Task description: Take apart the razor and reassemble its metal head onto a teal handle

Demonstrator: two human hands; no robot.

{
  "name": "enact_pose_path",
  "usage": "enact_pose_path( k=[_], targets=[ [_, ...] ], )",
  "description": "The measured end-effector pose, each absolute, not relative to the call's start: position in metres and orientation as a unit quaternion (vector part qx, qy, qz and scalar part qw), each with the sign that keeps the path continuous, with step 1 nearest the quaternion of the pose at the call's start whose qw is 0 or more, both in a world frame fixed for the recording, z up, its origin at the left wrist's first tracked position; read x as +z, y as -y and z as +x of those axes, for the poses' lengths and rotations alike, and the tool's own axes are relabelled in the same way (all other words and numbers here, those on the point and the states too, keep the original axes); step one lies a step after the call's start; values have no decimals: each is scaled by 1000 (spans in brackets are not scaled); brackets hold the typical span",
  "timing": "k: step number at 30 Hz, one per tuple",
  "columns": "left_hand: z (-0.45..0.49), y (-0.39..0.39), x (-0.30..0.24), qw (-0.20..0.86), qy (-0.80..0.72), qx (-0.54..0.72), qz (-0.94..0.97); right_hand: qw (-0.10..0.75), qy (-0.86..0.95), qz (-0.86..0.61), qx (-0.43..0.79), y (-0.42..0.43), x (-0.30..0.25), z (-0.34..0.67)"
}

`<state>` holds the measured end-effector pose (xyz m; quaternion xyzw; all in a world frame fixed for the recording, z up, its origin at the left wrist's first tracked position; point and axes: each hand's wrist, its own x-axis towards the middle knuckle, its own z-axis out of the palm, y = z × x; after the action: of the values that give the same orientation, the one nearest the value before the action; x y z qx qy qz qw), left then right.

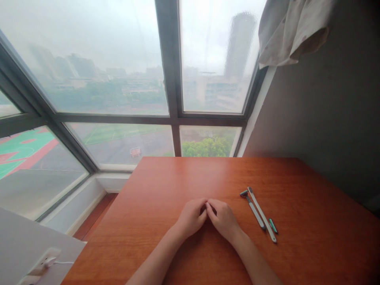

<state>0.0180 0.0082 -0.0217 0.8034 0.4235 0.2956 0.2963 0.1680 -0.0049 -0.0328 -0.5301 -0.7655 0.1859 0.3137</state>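
My left hand (192, 215) and my right hand (222, 217) rest on the brown wooden table (160, 178), meeting at the fingertips. Both are closed, with fingers curled inward and thumbs lying against them; nothing shows in either one. To the right of my right hand lies a razor (255, 213) with a grey handle and a dark green-edged head at its far end. Close alongside it is a long pale toothbrush (263, 215), its dark head pointing away from me. A small green and black razor cartridge (273, 226) lies just right of the toothbrush handle.
Large windows with a dark frame (175, 118) stand behind the table. A grey wall (303, 111) runs along the right, with pale cloth (292, 31) hanging above. At lower left, a plug with a white cable sits in a wall socket (44, 263).
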Motion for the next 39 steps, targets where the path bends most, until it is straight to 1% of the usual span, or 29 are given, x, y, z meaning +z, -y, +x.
enact_pose_path(
  k=[39],
  targets=[
    [18, -9, -23, 288, -422, 293, 808, 303, 769, -537, 169, 6, -31, 167]
  ],
)
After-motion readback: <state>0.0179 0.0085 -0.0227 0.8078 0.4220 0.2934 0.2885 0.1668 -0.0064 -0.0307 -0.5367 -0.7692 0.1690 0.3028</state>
